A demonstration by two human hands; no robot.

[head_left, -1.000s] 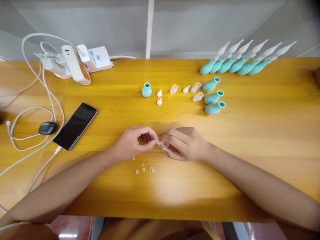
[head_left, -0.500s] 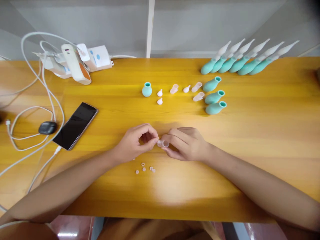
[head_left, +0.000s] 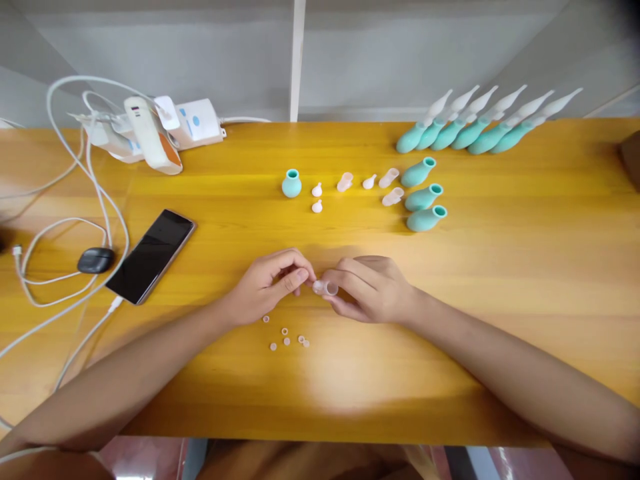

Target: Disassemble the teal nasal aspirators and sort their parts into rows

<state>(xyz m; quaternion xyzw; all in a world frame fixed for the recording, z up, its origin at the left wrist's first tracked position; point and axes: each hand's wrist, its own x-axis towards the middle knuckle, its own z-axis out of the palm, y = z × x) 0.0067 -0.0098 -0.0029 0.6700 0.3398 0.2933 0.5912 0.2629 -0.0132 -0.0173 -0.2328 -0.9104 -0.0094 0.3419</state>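
My right hand (head_left: 370,288) pinches a small translucent plastic connector (head_left: 331,288) with a round open end facing up. My left hand (head_left: 273,283) is at the connector's left end, its index fingertip touching or very near it. The left thumb is drawn back from the connector, and the other left fingers are curled, partly hidden. Several tiny translucent rings (head_left: 285,331) lie on the table in front of my left hand. Beyond my hands are more translucent connectors (head_left: 345,182), small white bulb-shaped pieces (head_left: 317,190) and a short teal bulb (head_left: 291,184).
Teal bulbs with open necks (head_left: 424,199) lie to the right of the loose parts. Several teal bulbs with white pointed tips (head_left: 470,133) line the back edge. At left are a phone (head_left: 151,257), a black case (head_left: 95,261), white cables and a power strip (head_left: 200,123).
My left thumb has pulled back from the connector, where it was pinching with the index finger. My right hand keeps its hold. The camera view has shifted slightly.
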